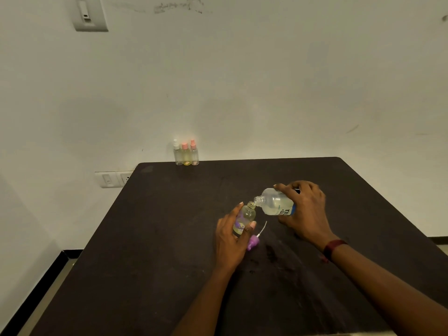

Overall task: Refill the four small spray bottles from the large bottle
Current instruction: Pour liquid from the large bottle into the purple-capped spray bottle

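Left hand (230, 238) curls fingers and thumb round a small clear purple-labelled spray bottle (246, 215), uncapped, near the middle of the dark table (169, 238). Right hand (308, 212) grips a large clear plastic bottle (274, 202), tilted, mouth at the small bottle's neck. A purple spray cap (253, 243) lies beside; three capped small bottles (186, 155) stand at the far edge.

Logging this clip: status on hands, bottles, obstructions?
Left hand grips small bottle, uncapped. Right hand tips large bottle, mouth at its neck. Purple spray cap lies on table beside; nothing blocking.
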